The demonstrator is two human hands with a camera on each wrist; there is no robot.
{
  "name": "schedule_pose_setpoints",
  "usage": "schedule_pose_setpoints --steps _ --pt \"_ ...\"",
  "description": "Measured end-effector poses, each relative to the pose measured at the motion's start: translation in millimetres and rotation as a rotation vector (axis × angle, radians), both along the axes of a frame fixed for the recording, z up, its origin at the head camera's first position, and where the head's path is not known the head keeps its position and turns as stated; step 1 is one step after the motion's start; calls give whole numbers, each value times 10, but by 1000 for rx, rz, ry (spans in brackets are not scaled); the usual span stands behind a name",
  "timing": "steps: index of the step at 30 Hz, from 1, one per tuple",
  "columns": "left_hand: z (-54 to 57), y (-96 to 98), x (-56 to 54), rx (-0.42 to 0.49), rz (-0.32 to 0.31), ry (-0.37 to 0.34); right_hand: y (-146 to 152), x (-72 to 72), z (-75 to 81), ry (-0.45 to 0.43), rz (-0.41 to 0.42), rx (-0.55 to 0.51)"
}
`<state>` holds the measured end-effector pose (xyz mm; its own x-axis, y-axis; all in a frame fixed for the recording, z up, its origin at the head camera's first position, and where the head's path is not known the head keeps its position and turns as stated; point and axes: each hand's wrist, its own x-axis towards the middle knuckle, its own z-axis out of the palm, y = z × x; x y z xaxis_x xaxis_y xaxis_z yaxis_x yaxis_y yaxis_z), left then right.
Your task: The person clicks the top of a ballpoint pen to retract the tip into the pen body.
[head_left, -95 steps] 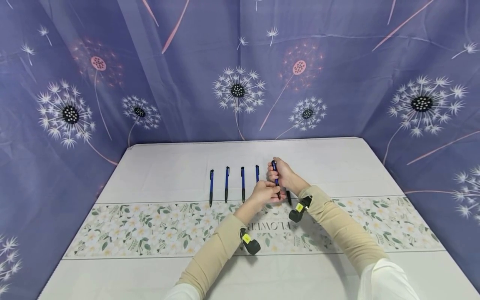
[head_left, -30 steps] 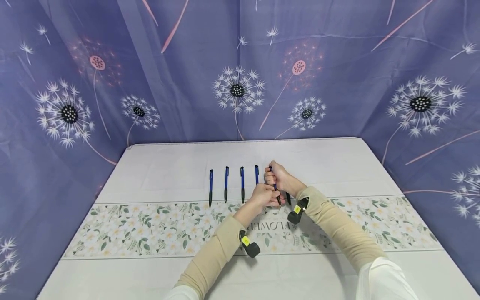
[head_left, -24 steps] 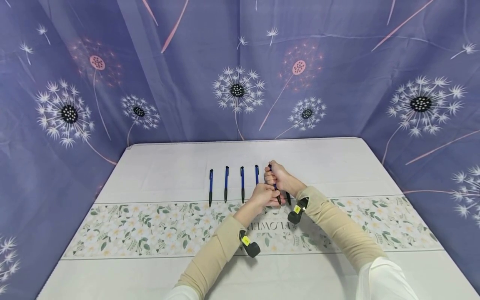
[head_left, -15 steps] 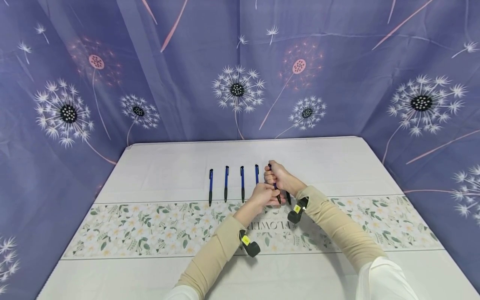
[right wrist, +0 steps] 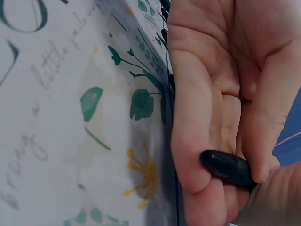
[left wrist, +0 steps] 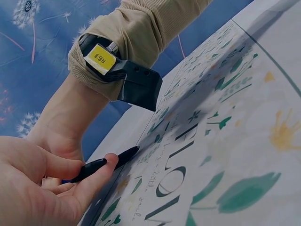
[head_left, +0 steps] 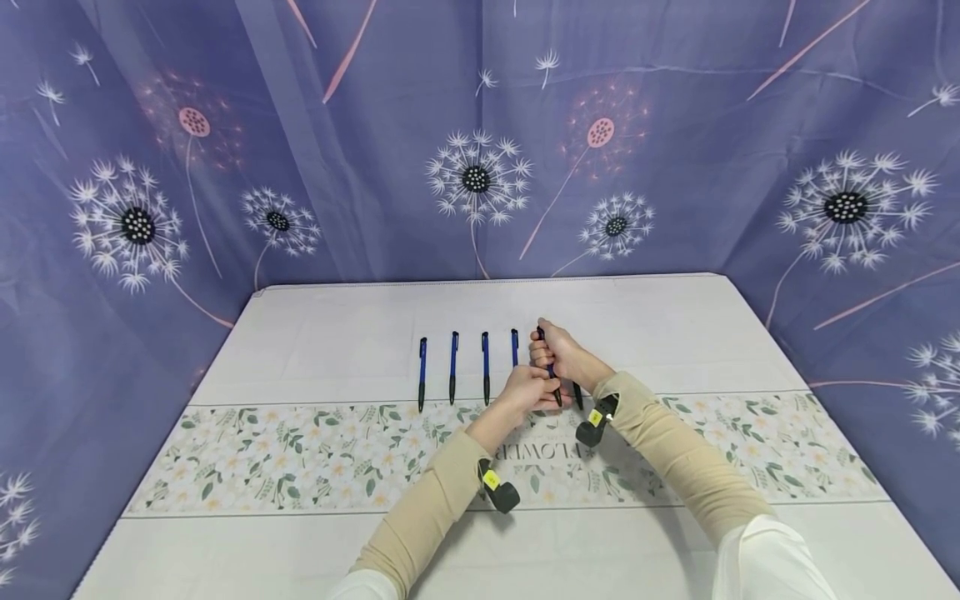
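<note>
Both hands hold one ballpoint pen (head_left: 551,372), blue with a black grip, tilted over the right end of a row of like pens. My left hand (head_left: 527,388) pinches its black grip between thumb and fingers; in the left wrist view the dark pen grip (left wrist: 90,169) lies between thumb and a fingertip. Around the blue upper barrel curl the fingers of my right hand (head_left: 564,352), its thumb at the top end. The right wrist view shows the black pen tip (right wrist: 225,165) sticking out past the left hand's fingers.
Several blue pens lie parallel to the left, the leftmost pen (head_left: 422,375) farthest off. Another pen (head_left: 577,397) shows its black end beside the right wrist, the rest hidden. Beneath runs a floral strip (head_left: 315,458) on the white tablecloth (head_left: 345,317); a purple curtain (head_left: 375,208) stands behind.
Compared with about three seconds ago, the right hand and the pen's top have shifted slightly left, and the pen's tip sits a little nearer me. Over the last second, almost nothing has moved.
</note>
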<state>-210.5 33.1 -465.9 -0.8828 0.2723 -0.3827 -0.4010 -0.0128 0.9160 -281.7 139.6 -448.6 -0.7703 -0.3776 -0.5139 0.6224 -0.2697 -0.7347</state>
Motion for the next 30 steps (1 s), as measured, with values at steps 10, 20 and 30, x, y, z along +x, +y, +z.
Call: schedule_pose_setpoints --steps 10,20,30 --pt "-7 -13 0 11 -11 1 18 -22 -22 -34 -4 -49" --pt "-55 16 -22 -23 19 26 24 -41 -8 -73 -41 -53" --pt "-48 53 -26 -88 38 82 52 -49 17 -65 -50 -56"
